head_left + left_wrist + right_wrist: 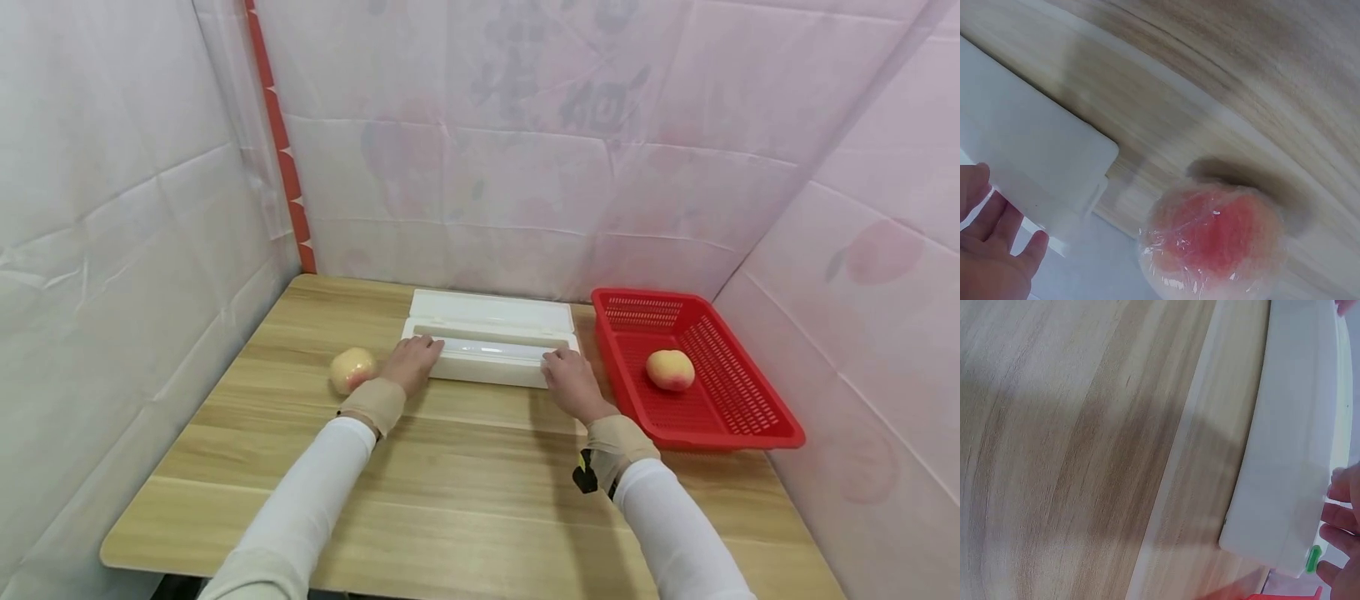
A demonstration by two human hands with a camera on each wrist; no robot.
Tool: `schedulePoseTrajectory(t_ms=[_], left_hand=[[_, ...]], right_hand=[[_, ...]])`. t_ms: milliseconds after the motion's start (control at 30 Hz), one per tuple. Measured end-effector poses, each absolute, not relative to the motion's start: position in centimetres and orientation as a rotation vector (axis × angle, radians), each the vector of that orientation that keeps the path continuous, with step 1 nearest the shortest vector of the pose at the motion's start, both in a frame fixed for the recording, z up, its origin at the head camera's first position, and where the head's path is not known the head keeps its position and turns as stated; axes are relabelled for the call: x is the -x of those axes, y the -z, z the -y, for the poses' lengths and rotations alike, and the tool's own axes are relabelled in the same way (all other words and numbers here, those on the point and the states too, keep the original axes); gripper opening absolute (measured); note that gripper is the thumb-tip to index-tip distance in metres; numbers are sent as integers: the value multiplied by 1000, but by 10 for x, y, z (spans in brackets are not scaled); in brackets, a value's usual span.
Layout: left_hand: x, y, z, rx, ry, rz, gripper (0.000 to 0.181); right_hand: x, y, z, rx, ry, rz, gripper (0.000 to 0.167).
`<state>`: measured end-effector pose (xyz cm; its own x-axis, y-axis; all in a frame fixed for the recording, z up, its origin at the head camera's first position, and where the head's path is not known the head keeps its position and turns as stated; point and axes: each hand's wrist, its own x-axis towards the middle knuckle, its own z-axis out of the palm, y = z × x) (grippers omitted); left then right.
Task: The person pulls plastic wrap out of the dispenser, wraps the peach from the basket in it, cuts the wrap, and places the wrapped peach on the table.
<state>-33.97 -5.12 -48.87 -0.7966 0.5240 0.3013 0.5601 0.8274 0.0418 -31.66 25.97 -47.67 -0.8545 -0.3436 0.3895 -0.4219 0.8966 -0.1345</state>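
A white cling film dispenser box [487, 370] lies with its lid [491, 312] raised at the back of the table. Along its opening runs shiny cling film [495, 349]. My left hand [411, 363] pinches the film at its left end, the fingers bent over the box edge. At the right end my right hand [573, 385] pinches it likewise, its fingertips partly out of the right wrist view. Just left of my left hand sits a peach [352, 371] wrapped in clear film, seen close up in the left wrist view.
A red plastic basket [750, 440] stands to the right of the box, with another peach [671, 370] inside. A green slider [1314, 559] shows at the box's right end. Pale printed sheets [517, 183] hang around the wooden table [465, 483].
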Motion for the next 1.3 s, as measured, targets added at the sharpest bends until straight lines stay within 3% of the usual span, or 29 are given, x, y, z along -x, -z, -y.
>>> schedulePoseTrajectory(t_ms=[100,367,833,967,1167,1300], left_hand=[[343,491,51,828,194,2691,40],[349,485,44,802,189,2745,33],[358,485,27,680,166,3034,50],[363,483,24,629,262,3053,40],[368,485,21,636,236,2848,7],[372,486,21,600,259,2762,8]], right_hand=[[318,476,-259,-568,-295,2689,9],[330,478,-260,-456,-362,2759,18],[348,485,-257,-329,-324,2720,11],[352,482,-255,-225,-317,2750,10],[358,481,-251,-163,-399,2751,14],[361,479,-248,-145,-569,2780,17]])
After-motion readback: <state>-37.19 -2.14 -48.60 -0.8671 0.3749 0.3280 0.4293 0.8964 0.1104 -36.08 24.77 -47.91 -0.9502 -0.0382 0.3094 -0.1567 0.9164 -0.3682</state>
